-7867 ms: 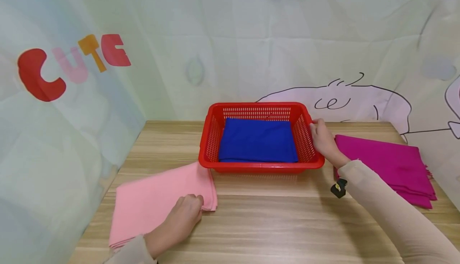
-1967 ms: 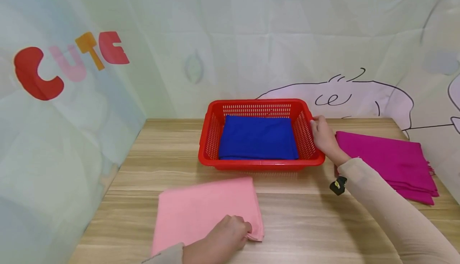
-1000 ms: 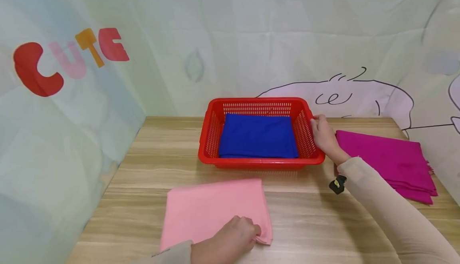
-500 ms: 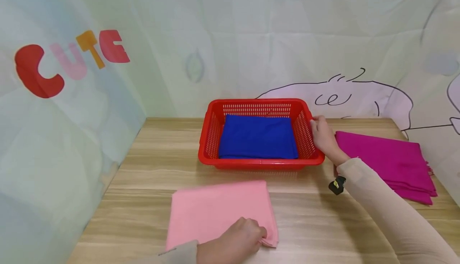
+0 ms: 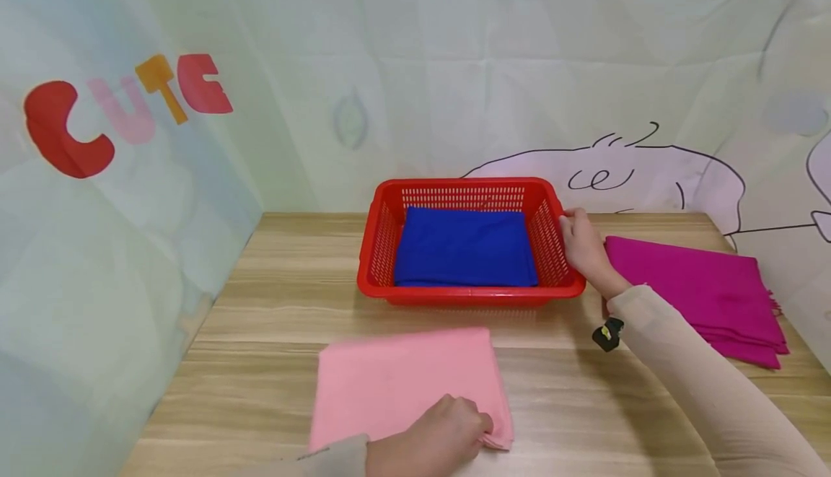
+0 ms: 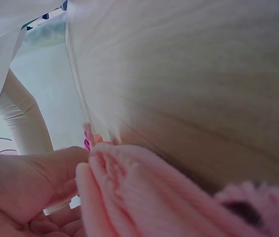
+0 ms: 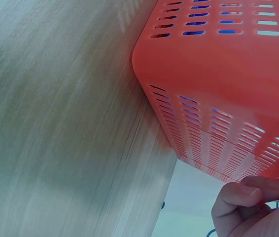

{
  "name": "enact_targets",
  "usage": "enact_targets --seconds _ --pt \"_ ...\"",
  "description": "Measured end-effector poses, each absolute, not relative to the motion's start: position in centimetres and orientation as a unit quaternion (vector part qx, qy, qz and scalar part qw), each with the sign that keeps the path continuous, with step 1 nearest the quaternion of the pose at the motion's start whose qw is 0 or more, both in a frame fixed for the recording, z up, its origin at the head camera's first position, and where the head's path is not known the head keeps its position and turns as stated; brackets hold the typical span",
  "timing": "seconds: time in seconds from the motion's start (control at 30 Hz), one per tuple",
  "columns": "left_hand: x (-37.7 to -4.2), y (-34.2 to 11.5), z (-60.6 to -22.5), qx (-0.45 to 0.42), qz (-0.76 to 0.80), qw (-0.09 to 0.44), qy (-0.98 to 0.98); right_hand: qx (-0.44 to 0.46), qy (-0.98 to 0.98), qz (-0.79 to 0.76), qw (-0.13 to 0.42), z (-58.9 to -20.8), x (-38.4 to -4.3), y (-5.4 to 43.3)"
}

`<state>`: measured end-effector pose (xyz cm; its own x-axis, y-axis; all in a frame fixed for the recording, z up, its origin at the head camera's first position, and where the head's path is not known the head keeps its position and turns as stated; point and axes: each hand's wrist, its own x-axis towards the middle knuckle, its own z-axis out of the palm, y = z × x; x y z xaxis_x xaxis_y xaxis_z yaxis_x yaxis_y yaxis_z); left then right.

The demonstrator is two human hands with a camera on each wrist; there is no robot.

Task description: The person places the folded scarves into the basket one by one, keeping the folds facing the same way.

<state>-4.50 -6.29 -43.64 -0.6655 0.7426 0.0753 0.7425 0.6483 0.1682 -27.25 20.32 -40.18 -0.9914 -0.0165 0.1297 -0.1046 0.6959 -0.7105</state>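
Observation:
My left hand (image 5: 441,430) pinches the near right corner of a folded pink cloth (image 5: 396,376), which lies on the table in front of the basket. Close up in the left wrist view, the pink cloth (image 6: 144,192) shows its stacked folds beside the thumb. With my right hand (image 5: 584,246) I grip the right rim of a red plastic basket (image 5: 467,293). Inside the basket a folded blue cloth (image 5: 464,246) lies flat. The right wrist view has the fingers (image 7: 238,195) curled at the rim of the slotted red basket (image 7: 208,64).
A folded magenta cloth (image 5: 695,289) with a fringed edge lies to the right, partly behind my right forearm. The wood-grain table (image 5: 292,268) meets a printed fabric backdrop (image 5: 415,102) behind the basket and along the left side.
My left hand has drawn the pink cloth to the right and nearer to me, out from the basket's front left corner. The right hand and the basket stay in place.

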Motion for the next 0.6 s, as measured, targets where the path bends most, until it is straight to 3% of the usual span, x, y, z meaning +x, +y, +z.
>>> enact_targets --seconds 0.6 --pt "-4.61 -5.65 -43.61 0.408 0.091 0.036 0.908 0.037 -0.919 0.387 0.069 -40.29 -27.26 20.22"
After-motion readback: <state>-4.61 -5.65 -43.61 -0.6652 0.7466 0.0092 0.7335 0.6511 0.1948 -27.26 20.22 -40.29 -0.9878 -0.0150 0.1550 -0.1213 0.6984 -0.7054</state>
